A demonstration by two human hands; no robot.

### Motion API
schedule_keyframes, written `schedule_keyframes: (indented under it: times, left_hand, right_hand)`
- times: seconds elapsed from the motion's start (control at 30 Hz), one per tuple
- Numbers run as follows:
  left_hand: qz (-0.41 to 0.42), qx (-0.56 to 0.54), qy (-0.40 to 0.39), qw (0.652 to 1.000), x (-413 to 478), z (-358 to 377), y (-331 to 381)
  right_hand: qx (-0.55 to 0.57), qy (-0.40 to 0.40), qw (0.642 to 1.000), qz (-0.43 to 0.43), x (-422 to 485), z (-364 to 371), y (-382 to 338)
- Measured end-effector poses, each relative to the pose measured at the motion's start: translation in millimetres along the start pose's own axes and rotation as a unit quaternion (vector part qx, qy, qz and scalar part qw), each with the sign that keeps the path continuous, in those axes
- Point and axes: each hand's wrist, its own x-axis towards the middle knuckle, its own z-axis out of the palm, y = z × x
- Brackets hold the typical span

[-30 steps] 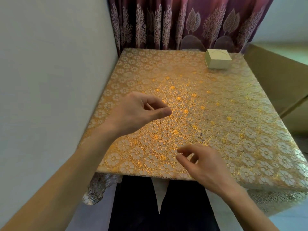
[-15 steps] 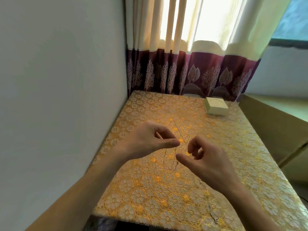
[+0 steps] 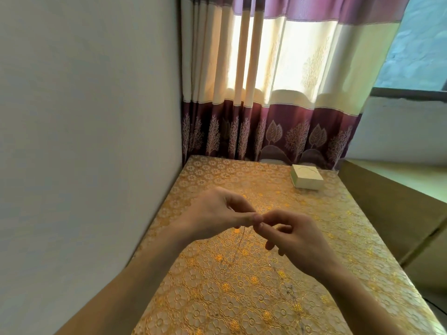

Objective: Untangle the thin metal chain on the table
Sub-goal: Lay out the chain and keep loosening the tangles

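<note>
both hands are raised over the surface, their fingertips meeting in the middle of the view. the left hand comes in from the lower left, thumb and forefinger pressed together in a tight grip on the chain, the other fingers curled behind. the right hand comes in from the lower right. its thumb and forefinger close in a pinching grip too, tip to tip with the left ones, on the same bit of chain. the metal between the fingertips is hidden by them. the right hand's other fingers are bent loosely under the palm and hold nothing.

the chain is very thin and hard to follow against the pattern. a fine strand drops from below the left thumb and slants down toward the near side. farther right, below the right wrist, a faint dark line with a small clump lies on the surface and runs toward the near edge of the view. whether it joins the hanging part cannot be made out.

a glossy gold cloth of flower shapes covers the surface. a small pale box sits near its far right corner, well apart from the hands. a plain wall runs along the left side, against the surface's edge. behind the far edge hangs a curtain, cream above and purple with tree and leaf prints below, lit from behind.
</note>
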Motion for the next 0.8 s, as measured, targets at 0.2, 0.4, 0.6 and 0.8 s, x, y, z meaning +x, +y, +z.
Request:
schedule_keyframes:
  times: [0.2, 0.4, 0.6, 0.8]
  left_hand:
    - [-0.01, -0.009, 0.032, 0.999, 5.0, 0.6, 1.3]
    - [-0.077, -0.122, 0.105, 0.984, 0.2, 27.7, -17.0]
    - [-0.172, -0.318, 0.007, 0.932, -27.3, 109.2, -49.5]
    - [-0.202, -0.35, 0.088, 0.91, -63.6, 132.0, -69.1]
  right_hand:
    - [0.023, 0.006, 1.0, 0.001, 7.2, -2.9, -7.0]
    - [-0.009, 0.018, 1.0, 0.013, 13.2, -4.1, -8.5]
    - [0.149, 0.014, 0.984, 0.092, 22.2, -10.4, -3.6]
    - [0.386, 0.018, 0.897, 0.215, 31.5, -6.7, 20.2]
